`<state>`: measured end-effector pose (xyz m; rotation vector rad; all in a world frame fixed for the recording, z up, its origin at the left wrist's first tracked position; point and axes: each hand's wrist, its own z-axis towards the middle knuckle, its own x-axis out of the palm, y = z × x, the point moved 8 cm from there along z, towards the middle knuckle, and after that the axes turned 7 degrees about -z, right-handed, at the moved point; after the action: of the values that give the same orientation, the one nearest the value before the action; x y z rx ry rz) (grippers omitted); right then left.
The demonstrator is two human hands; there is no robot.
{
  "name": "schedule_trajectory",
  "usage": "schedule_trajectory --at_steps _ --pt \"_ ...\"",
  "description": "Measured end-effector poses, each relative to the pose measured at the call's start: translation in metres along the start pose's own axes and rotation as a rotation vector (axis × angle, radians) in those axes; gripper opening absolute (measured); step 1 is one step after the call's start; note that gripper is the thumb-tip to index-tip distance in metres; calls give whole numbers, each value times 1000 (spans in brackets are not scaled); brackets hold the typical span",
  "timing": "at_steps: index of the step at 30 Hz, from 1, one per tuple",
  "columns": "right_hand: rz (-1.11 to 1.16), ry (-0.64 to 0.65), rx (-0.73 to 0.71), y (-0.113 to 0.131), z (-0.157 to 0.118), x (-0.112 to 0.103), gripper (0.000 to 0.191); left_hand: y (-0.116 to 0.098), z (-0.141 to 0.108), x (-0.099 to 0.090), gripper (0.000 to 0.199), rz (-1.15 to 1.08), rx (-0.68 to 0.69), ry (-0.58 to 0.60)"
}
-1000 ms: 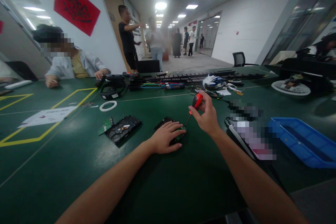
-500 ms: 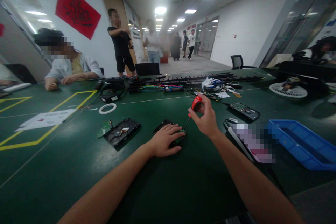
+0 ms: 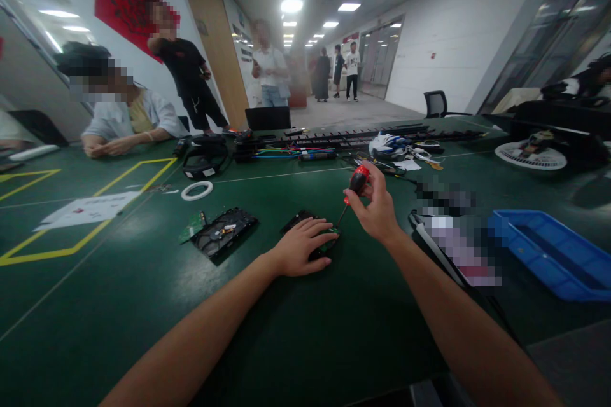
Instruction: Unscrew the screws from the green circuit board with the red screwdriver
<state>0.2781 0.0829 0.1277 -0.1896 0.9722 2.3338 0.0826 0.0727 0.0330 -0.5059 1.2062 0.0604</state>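
Note:
Under my left hand [image 3: 305, 247] lies a black hard drive [image 3: 296, 221] with a green circuit board, partly covered by my palm. That hand rests flat on it with the fingers spread. My right hand [image 3: 377, 203] grips a red and black screwdriver [image 3: 358, 182] by its handle. The shaft slants down to the drive's right edge, close by my left fingertips; whether the tip sits in a screw is too small to tell. To the left is a second black drive [image 3: 225, 233], with a loose green circuit board [image 3: 193, 229] at its left end.
A blue tray [image 3: 554, 261] stands at the right, beside a blurred-out item. White tape ring [image 3: 196, 191], headset [image 3: 206, 156], cables and blue-white gloves [image 3: 386, 145] lie farther back. A white fan-like part [image 3: 529, 156] is at the back right. A seated person [image 3: 133, 114] leans on the table's far left.
The screwdriver handle has turned in my right hand, showing more of its black side. My left hand stays on the drive. A standing person in black has shifted left.

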Motion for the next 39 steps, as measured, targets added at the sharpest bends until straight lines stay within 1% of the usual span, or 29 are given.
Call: schedule_trajectory --at_steps 3,6,11,13,16,20,25,28,32,35,37,39 --pt "-25 -29 -27 -2 1 -2 80 0 0 0 71 -1 -1 -6" --pt "-25 -13 -35 -3 0 -1 82 -1 0 -1 71 -4 2 -13" --pt "18 64 -24 1 -3 5 71 -1 0 -1 70 -8 5 -19" --pt "56 88 -14 1 -3 8 70 -1 0 -1 70 -13 4 -21" --pt "36 52 -12 -2 -1 5 74 -1 0 -1 70 -10 0 -15" --pt "-29 8 -43 -3 1 0 79 0 0 -1 70 6 -3 -2" --pt "16 40 -26 2 -3 4 71 1 1 1 70 10 2 0" --pt "67 66 -10 2 -5 8 72 1 1 1 69 7 7 -8" --pt "-17 2 3 -4 -4 3 77 2 0 2 70 10 14 -14" --pt "-80 -41 -26 -5 -4 -2 82 3 0 3 71 12 14 -16" --pt "-102 -58 -44 -3 -5 -3 81 4 -1 3 71 9 14 -18" --pt "-94 -54 -45 -2 -6 -4 76 4 -1 3 71 7 16 -19"
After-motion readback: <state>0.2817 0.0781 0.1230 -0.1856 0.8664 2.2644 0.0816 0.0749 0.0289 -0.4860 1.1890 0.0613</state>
